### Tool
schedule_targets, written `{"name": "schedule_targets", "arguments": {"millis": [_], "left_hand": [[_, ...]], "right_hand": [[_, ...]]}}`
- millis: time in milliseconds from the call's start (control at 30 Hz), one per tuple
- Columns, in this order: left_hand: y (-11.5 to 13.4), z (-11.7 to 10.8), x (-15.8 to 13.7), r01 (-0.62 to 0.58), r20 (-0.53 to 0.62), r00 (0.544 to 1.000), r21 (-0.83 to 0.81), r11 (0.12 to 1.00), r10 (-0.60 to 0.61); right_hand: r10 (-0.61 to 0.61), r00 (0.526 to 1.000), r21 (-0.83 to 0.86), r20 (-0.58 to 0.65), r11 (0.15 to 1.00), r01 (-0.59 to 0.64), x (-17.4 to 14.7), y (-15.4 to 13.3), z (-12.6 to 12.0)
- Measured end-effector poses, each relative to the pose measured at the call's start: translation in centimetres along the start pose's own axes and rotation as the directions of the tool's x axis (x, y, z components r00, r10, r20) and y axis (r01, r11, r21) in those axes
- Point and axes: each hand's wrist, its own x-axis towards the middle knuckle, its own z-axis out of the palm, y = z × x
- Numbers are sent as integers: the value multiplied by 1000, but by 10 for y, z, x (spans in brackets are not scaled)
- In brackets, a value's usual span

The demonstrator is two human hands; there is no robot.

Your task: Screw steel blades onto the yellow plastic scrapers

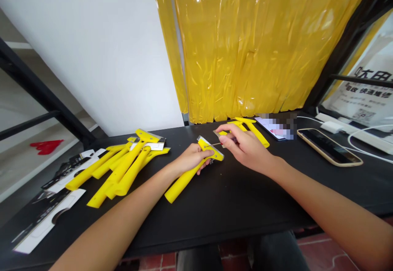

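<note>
My left hand [194, 157] is closed around the upper handle of a yellow scraper [181, 184], just below its wide head. The scraper's handle slants down to the left over the black tabletop. My right hand [242, 145] pinches a screwdriver [217, 143]; its thin shaft reaches left to the scraper head, where a screw sits. Most of the screwdriver's handle is hidden by my fingers. Beyond my right hand lie more yellow scrapers [258, 134]. To the left is a pile of yellow scrapers [130, 166], one with a metal blade edge showing.
White-and-black cardboard sleeves [50, 222] lie at the table's left. On the right are a lit phone [270, 127], a phone in a beige case [330, 146], white cables and a power strip [356, 132]. Yellow plastic strips [245, 58] hang behind the black table [245, 205].
</note>
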Motion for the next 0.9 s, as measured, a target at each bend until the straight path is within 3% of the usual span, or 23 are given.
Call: {"name": "schedule_targets", "arguments": {"millis": [333,567,767,900], "left_hand": [[-1,1,0,-7,10,1000,-2,1000,7],[3,2,-3,0,-3,1000,26,1000,0],[2,2,-2,-5,-7,1000,32,999,5],[3,3,-3,10,-19,1000,45,999,-9]], "right_hand": [[-25,998,-31,-58,999,23,1,1,1],[-79,996,-56,-30,995,77,0,0,0],[-26,999,-53,-44,998,23,1,2,1],[-102,994,-78,-37,992,99,0,0,0]]}}
